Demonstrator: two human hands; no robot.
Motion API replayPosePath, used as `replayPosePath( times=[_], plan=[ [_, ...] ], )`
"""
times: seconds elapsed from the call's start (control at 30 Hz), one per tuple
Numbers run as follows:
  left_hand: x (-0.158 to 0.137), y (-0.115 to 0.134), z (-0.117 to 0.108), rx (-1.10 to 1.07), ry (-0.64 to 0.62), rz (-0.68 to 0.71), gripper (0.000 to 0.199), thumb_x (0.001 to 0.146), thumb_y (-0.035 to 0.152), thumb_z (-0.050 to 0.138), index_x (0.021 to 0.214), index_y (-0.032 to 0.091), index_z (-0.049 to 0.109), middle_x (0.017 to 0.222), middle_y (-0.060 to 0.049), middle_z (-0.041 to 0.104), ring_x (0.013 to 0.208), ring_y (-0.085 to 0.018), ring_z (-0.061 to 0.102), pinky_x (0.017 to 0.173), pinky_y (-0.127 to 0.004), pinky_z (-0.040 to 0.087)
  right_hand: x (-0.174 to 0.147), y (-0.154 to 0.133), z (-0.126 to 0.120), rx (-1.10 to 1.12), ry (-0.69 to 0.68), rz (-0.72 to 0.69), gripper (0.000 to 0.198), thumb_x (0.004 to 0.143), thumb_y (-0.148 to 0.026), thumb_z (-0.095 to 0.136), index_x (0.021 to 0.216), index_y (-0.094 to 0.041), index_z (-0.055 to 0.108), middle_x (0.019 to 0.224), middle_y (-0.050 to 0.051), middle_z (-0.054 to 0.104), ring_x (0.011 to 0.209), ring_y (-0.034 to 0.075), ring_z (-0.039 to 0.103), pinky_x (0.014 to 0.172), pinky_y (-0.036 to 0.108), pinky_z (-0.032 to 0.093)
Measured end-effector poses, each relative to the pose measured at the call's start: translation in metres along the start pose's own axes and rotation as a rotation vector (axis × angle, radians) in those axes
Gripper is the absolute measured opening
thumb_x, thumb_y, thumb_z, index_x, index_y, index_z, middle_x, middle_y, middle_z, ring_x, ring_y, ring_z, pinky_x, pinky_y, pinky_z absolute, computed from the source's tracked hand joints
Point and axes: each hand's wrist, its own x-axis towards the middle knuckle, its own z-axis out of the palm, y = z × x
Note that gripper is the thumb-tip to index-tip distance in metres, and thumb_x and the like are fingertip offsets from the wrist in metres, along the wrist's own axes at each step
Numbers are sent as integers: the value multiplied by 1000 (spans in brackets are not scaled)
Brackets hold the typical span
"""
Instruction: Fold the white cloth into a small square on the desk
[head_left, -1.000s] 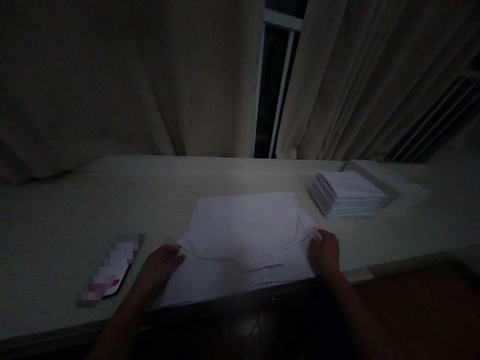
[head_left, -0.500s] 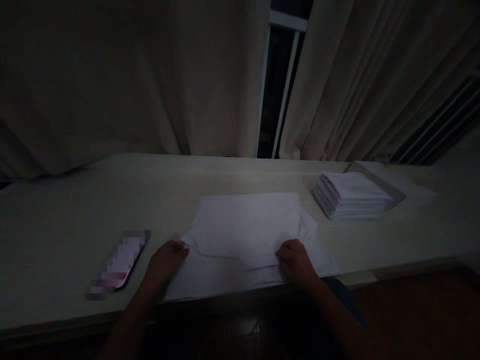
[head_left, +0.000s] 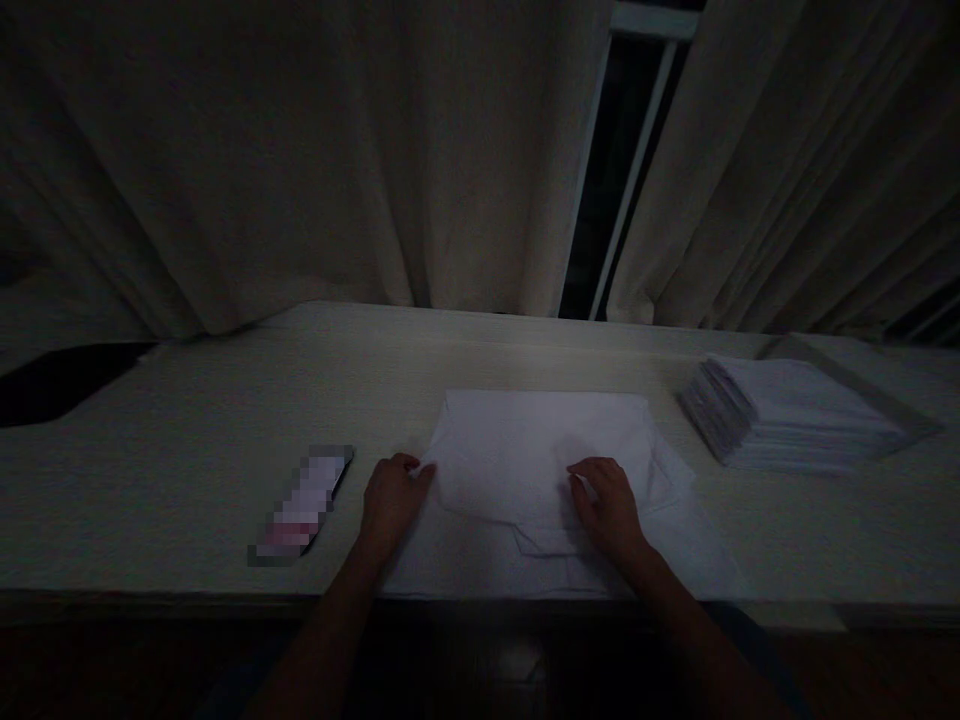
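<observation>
A white cloth (head_left: 517,450), partly folded over itself, lies flat at the front of the pale table. My left hand (head_left: 394,500) pinches the left edge of its upper layer between thumb and fingers. Over the right part of the cloth is my right hand (head_left: 607,505), its fingers curved and the thumb apart from them, with nothing seen between. Whether its fingertips touch the cloth is hard to see in the dim light. Just in front of that hand the upper layer has a small uneven fold along its front edge.
A stack of folded white cloths (head_left: 795,410) stands on the right of the table (head_left: 390,350). To the left lies a phone (head_left: 304,505), its screen blurred out. Curtains (head_left: 465,160) hang behind the table, with a window gap (head_left: 615,170) between them.
The view has turned left, so everything appears farther right. My right hand has come off the cloth's front fold and moved inward over it; my left hand still grips the left edge.
</observation>
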Motion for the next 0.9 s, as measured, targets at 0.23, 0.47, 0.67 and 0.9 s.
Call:
replayPosePath(
  times=[0.23,0.47,0.67,0.9],
  plan=[
    [18,5,4,27,-121,-123,53,74,58,57,106,16,61,103,-14,70,94,-30,65,79,-37,47,-1,13,28,-33,-94,16,16,88,-16,53,95,-20,67,92,8,66,90,23,57,83,39,44],
    [29,8,2,7,-180,-111,33,72,50,61,85,20,66,91,-11,72,86,-27,67,75,-37,46,-1,20,27,-14,-121,83,17,88,-16,53,96,-19,68,93,8,66,91,23,58,84,38,43],
    [23,14,-5,-366,-225,-271,37,65,43,70,92,18,66,78,-7,72,67,-22,67,63,-34,50,0,18,27,25,-126,91,17,88,-15,53,96,-19,68,92,8,66,90,23,57,84,39,43],
    [26,12,8,-791,-288,-421,44,66,28,68,107,16,60,92,-9,72,65,-18,67,63,-33,55,-2,17,25,47,-120,77,18,89,-16,51,98,-19,67,94,8,67,91,23,58,84,39,44]
  ],
)
